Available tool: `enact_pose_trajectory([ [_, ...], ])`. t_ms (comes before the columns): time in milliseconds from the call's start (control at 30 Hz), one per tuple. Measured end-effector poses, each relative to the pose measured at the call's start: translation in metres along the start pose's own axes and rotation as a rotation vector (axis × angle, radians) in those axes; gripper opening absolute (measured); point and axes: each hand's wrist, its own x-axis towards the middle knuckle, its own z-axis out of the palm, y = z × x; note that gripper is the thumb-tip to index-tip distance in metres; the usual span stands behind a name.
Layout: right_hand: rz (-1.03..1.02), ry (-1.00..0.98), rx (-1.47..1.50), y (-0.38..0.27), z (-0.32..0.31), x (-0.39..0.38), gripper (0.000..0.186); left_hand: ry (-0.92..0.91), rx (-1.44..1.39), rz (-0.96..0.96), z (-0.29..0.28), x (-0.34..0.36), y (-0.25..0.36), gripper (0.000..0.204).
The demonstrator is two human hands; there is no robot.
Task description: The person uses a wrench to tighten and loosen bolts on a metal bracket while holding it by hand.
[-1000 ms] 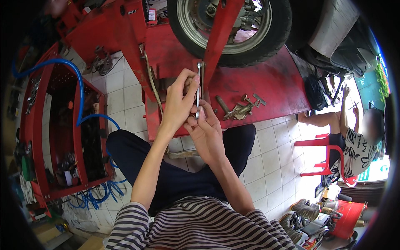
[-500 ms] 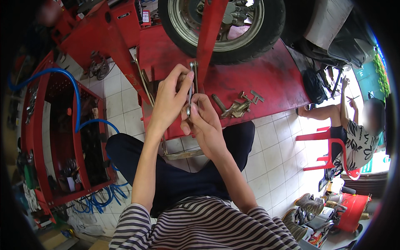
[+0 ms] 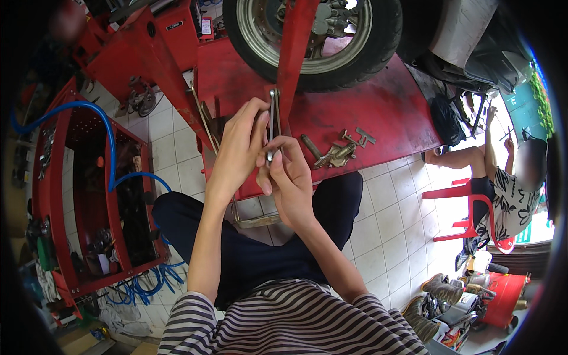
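Observation:
A slim silver wrench stands lengthwise in front of me, beside a red upright bar. Its lower end is pinched between the thumb and curled fingers of my right hand. Just left of its shaft is my left hand, its fingers loosely bent and apart from the upper shaft; its thumb is mostly hidden. Behind the wrench, a second thin metal strip runs along the red bar. To the right of my hands, several worn metal parts lie on the red platform, including a dark cylindrical pin.
A wheel with a black tyre stands on the platform, partly behind the red bar. At left is a red tool cart with a blue hose. Another person sits on a red chair at right.
My left fingers have come off the upper end of the wrench and shifted slightly left. My right hand keeps its pinch on the lower end, moved slightly.

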Motion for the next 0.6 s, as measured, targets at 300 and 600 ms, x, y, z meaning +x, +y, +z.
enact_pose_trajectory([
  [300, -0.118, 0.064, -0.077, -0.005, 0.017, 0.003, 0.021, 0.168, -0.001, 0.312, 0.013, 0.002, -0.017, 0.044],
  [600, -0.205, -0.031, -0.288, -0.021, 0.013, 0.007, 0.031, 0.273, 0.260, 0.407, 0.012, 0.015, -0.025, 0.029],
])
